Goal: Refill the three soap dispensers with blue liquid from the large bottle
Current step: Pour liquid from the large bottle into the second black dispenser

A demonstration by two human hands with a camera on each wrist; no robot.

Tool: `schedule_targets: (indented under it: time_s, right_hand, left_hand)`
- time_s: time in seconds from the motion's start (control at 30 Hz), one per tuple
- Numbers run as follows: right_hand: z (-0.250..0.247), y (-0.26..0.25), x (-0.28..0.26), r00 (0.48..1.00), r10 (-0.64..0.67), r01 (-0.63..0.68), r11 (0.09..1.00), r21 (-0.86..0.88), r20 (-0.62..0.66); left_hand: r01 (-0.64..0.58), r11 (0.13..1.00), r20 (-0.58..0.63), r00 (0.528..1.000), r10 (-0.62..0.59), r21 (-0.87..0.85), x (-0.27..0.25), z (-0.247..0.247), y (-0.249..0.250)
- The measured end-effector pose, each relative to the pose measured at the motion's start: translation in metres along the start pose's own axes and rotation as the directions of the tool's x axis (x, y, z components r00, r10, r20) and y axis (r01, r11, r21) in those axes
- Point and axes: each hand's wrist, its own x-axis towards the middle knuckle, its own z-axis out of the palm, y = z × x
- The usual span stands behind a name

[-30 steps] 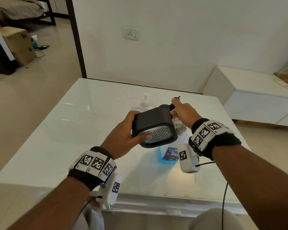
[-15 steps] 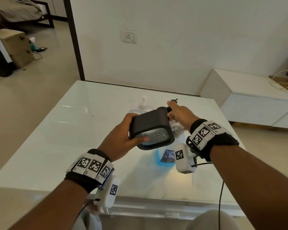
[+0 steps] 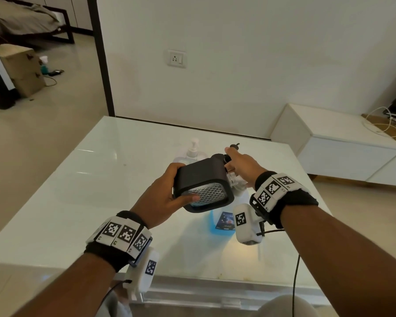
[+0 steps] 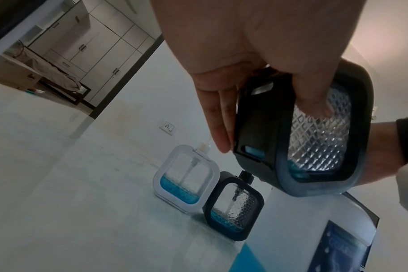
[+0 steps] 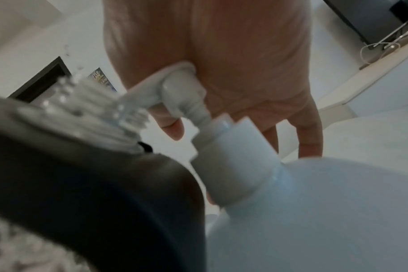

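Barely shifted from the half-second-old head view: black dispenser (image 3: 204, 186) still tilted above the table (image 3: 82, 191), neck toward the big bottle's pump (image 5: 175, 92), only edged a touch up and right in frame. Gripped by the left hand (image 3: 167, 191), thumb across the diamond-patterned glass, fingers behind the black frame. Shows just a shallow blue pool at its low corner, so judged far from full. Right hand (image 3: 242, 168), beyond the dispenser, laid on the pump head, fingers hanging loosely downward; pinches a small dark piece at the top, likely the removed pump cap, though too small to confirm. Big bottle (image 3: 222, 223) stands under both hands. Past the left fingertips, white dispenser (image 4: 186, 176) and second black one (image 4: 233, 209) stand touching, each low on blue. Suggests pumping into the first dispenser is under way.
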Motion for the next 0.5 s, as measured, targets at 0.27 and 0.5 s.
schedule_targets:
  time_s: [0.27,0.5]
  right_hand:
    - [0.002,0.004,0.000,0.995,-0.081,0.074,0.988,-0.135,-0.049]
    - [0.007,0.006,0.004,0.988,-0.049,0.045,0.999,-0.029,-0.149]
  left_hand:
    - [-0.013,1.000,0.020,1.000,0.013,0.017,0.001,0.000,0.001]
    - [-0.018,0.999,0.019,1.000,0.017,0.038,0.002,-0.001,0.002]
